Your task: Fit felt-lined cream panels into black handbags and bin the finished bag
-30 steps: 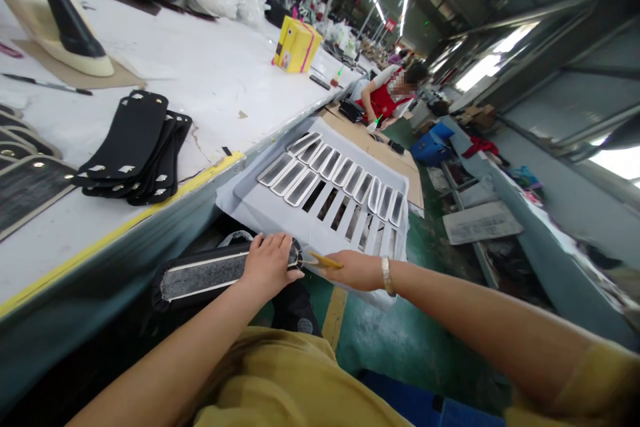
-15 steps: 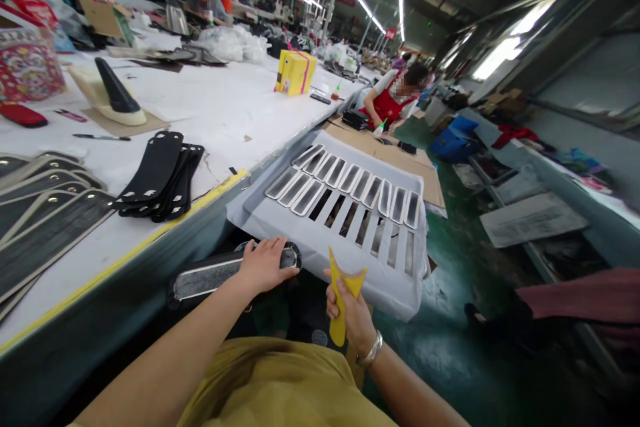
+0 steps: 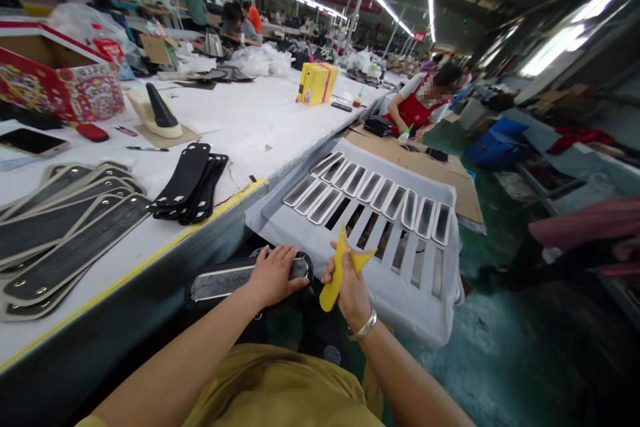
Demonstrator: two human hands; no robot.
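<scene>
My left hand [image 3: 277,275] lies over the right end of a black strap-like piece [image 3: 223,283] with a grey inner panel and a pale outline. Its fingers reach over the far edge and the thumb rests near the end, gripping it. In my right hand [image 3: 351,290] is a flat yellow piece [image 3: 339,271] with a V-notched, pointed top, pinched between thumb and fingers. Just beyond, a grey cloth-covered tray [image 3: 280,230] bears several pale-edged dark strips [image 3: 354,180] in rows, beside dark slots.
On the white table [image 3: 240,123] to the left lie a stack of black straps [image 3: 187,183], grey-backed straps [image 3: 75,240] and a phone [image 3: 33,141]. A yellow box [image 3: 317,83] stands farther back. A co-worker in a red apron [image 3: 417,110] sits beyond the tray.
The view has turned left, so the surroundings sit farther right. My right hand and the yellow piece have risen slightly toward the tray; the left hand stays on the strap.
</scene>
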